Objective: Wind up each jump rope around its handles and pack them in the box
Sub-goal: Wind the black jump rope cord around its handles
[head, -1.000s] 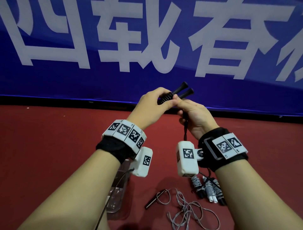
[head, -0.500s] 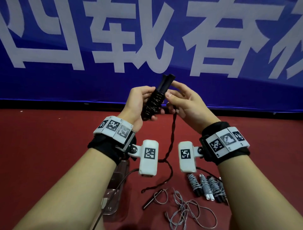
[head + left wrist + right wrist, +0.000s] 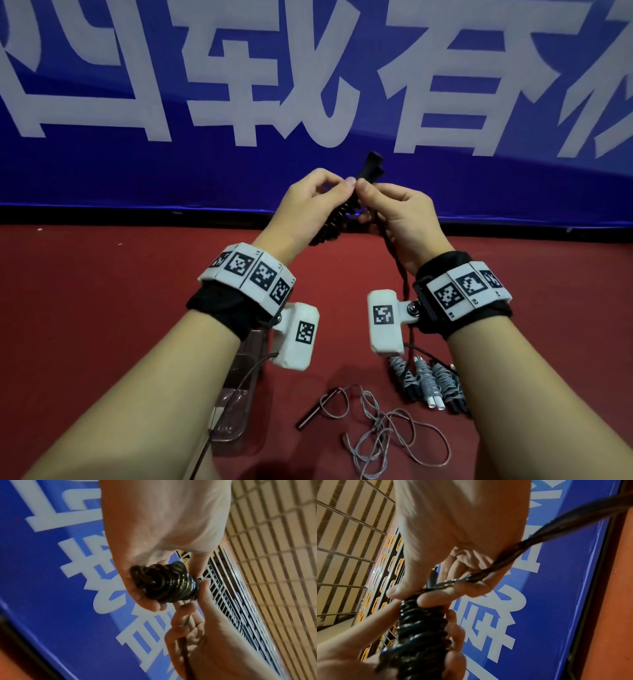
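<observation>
A: What lies nearest on the red floor (image 3: pixel 102 325)?

B: A loose grey jump rope (image 3: pixel 387 430) sprawls unwound at the near centre, one dark handle (image 3: pixel 317 411) pointing left. Just to its right sit the wound bundles (image 3: pixel 428 382), grey and dark ropes already coiled round their handles, probably parked there until packing. At near left, partly hidden under the left forearm, stands a clear plastic box (image 3: pixel 239 404); what it holds cannot be made out.

A: And farther out, the hands?

B: Both are raised above the floor. The left hand (image 3: pixel 305 209) is clenched around the black jump rope (image 3: pixel 337 219), fingers wrapped over the coiled part so the finished turns cannot spring loose. The two handle ends (image 3: pixel 371 166) stick up and away past its fingertips.

A: The right one?

B: The right hand (image 3: pixel 400 219) pinches the free length of the same rope right beside the coil, thumb meeting the left forefinger. The twisted tail (image 3: pixel 402 274) drops from it past the right wrist toward the floor. Holding that close likely keeps tension for laying the next turn.

A: How far along?

B: This rope seems mostly wound, with some tail left; the grey one is untouched. Behind everything hangs a blue banner (image 3: pixel 102 171) with white characters.
</observation>
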